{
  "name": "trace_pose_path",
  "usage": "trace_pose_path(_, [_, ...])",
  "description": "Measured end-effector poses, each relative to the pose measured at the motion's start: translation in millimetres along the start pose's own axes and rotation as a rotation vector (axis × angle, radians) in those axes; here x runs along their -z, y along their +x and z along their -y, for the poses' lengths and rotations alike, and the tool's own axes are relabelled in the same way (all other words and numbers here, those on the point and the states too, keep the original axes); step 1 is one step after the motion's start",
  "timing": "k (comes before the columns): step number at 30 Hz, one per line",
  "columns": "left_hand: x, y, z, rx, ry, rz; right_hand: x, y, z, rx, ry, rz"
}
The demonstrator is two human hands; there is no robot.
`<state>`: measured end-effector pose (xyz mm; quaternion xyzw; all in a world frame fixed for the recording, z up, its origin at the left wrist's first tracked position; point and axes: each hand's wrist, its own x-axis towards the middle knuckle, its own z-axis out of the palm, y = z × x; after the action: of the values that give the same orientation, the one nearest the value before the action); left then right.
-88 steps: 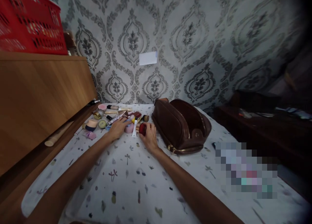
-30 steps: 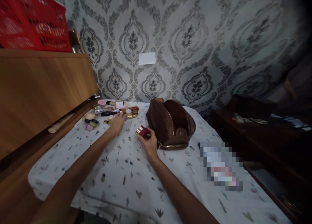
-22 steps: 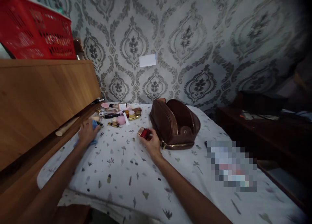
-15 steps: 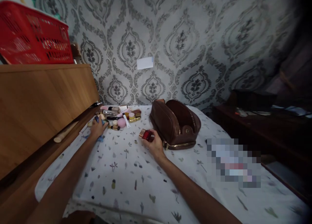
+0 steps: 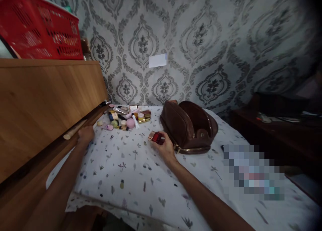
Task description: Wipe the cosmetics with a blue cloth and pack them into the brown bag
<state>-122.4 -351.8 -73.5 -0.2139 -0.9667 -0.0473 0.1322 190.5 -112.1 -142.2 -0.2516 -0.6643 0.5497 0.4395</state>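
My right hand [image 5: 164, 145] grips a small red bottle with a gold cap [image 5: 156, 137], resting on the white patterned sheet [image 5: 136, 170] just left of an open brown leather pouch [image 5: 188, 127]. My left hand [image 5: 86, 135] is curled at the sheet's left edge, against the wooden ledge and beside a pale stick [image 5: 74, 129]; its fingers are closed and what they hold is hidden. A cluster of several small cosmetics [image 5: 127, 117] lies ahead of both hands near the wall.
A tall wooden board [image 5: 45, 100] runs along the left with a red crate [image 5: 40, 30] on top. Patterned wallpaper with a white card [image 5: 157, 60] stands behind. A dark side table [image 5: 276, 123] sits to the right.
My left hand has drawn back from the cosmetics to the left edge of the sheet. My right hand stays on the red bottle beside the pouch.
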Motion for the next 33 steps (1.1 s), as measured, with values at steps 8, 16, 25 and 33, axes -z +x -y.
trace_pose_path(8, [0.4, 20.6, -8.6, 0.055, -0.019, 0.007, -0.1, 1.2, -3.0, 0.001, -0.022, -0.001])
trace_pose_path(16, [27.9, 54.3, -44.8, 0.022, -0.147, -0.166, 0.7, -0.5, -2.3, 0.015, 0.002, 0.004])
trace_pose_path(25, [13.9, -5.4, -115.9, -0.312, -0.576, -0.289, -0.9, 1.2, 1.0, -0.025, 0.084, 0.006])
trace_pose_path(33, [-3.1, -105.9, -216.7, -0.843, -0.978, -0.013, -1.5, -0.7, 1.4, 0.04, 0.021, 0.055])
